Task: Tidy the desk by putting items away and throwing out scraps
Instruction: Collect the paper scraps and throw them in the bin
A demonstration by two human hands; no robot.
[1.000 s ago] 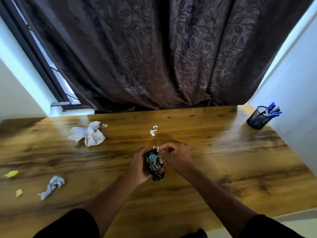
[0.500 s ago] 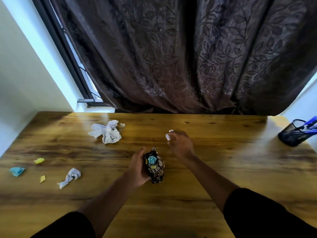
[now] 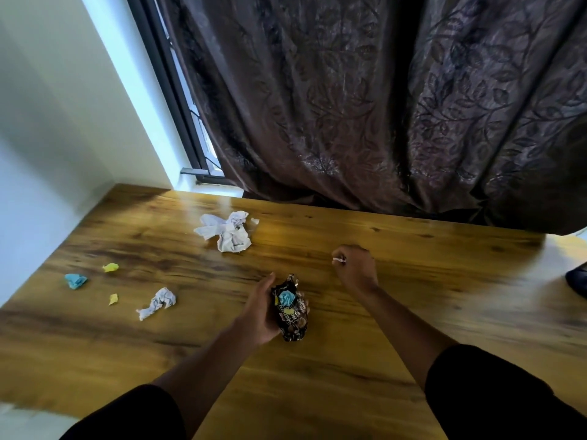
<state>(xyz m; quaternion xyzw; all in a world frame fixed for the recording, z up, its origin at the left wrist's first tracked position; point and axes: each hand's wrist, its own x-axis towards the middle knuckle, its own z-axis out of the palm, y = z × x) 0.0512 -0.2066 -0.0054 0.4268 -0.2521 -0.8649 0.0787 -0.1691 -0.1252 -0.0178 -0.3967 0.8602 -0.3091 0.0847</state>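
My left hand (image 3: 259, 314) grips a black snack wrapper (image 3: 290, 311) stuffed with blue and yellow scraps, held just above the wooden desk (image 3: 413, 281). Up and to the right, my right hand (image 3: 355, 268) pinches a small white paper scrap (image 3: 339, 259) between its curled fingers. A large crumpled white paper (image 3: 227, 231) lies at the back left of the desk. A smaller crumpled white paper (image 3: 158, 303) lies left of my left hand. Nearby lie a blue scrap (image 3: 75, 280) and two yellow scraps (image 3: 110, 267) (image 3: 113, 298).
A dark patterned curtain (image 3: 381, 106) hangs behind the desk, with a window frame (image 3: 178, 90) and white wall at left. The dark edge of a pen holder (image 3: 578, 281) shows at the far right. The desk's front edge runs beneath my forearms.
My right hand left the wrapper, reached up to the small white scrap and picked it up. The view swung left, so the pen holder slid to the frame's edge.
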